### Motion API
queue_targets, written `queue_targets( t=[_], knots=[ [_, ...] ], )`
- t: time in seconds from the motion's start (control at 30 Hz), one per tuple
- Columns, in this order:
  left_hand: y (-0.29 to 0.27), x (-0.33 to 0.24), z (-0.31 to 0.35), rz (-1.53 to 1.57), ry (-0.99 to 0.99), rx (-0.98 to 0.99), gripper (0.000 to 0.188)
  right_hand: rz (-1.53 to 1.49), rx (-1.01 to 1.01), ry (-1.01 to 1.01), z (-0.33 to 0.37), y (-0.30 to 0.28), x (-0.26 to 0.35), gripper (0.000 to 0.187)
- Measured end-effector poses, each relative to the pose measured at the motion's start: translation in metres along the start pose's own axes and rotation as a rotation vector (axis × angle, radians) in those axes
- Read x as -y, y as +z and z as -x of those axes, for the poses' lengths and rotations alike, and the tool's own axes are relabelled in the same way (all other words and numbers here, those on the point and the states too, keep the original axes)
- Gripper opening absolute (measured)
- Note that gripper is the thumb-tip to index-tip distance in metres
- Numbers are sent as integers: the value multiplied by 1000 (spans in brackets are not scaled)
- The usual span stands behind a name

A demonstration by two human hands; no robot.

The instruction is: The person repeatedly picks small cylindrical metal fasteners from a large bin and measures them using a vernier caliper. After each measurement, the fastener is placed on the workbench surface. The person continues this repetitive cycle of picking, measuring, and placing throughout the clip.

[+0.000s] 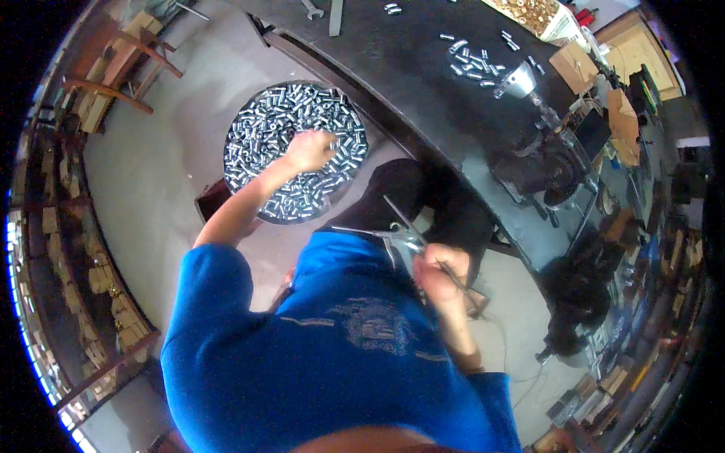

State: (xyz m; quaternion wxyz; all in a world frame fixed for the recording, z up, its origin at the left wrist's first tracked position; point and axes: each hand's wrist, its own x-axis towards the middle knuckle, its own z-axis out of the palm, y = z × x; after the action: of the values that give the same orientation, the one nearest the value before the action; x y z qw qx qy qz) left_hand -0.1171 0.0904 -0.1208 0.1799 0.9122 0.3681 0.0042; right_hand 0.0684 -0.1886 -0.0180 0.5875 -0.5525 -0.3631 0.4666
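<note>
No wording or number can be made out clearly: the grey print (377,326) on the front of the blue T-shirt (302,370) is too blurred to read, and the greenish marks on the white container (565,29) at upper right are too small.

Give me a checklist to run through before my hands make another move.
1. Left hand at the tub: ok, it is over the metal pieces.
2. Piece secure in that hand: cannot tell, the fingers are curled and hide any grip.
3. Right hand holding the metal tool: ok.
4. Tool clear of the blue shirt: cannot tell, they overlap in this view.
5. Bench free of loose pieces: not ok, several lie scattered there.
</note>
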Motion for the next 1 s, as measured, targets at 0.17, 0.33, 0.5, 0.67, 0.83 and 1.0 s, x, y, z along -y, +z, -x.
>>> queue_targets(
  t=[0.17, 0.33, 0.5, 0.67, 0.83, 1.0],
  knots=[
    [60, 12, 0, 98, -333, 77, 30, 118, 36, -83, -4, 5, 4, 30],
    [72, -12, -8, -75, -287, 92, 34, -10, 27, -42, 3, 3, -7, 31],
    [73, -2, -9, 120, -418, 126, 22, -51, -8, 24, 5, 1, -7, 30],
    [80, -2, -5, 84, -345, 64, 17, 19, 25, -11, 2, -2, -4, 29],
    [69, -17, 1, -179, -155, 115, 27, -33, -17, -8, 4, -4, -10, 26],
    [70, -10, -9, -272, 14, 200, 22, 36, 42, -69, 5, -11, -17, 27]
  ],
)
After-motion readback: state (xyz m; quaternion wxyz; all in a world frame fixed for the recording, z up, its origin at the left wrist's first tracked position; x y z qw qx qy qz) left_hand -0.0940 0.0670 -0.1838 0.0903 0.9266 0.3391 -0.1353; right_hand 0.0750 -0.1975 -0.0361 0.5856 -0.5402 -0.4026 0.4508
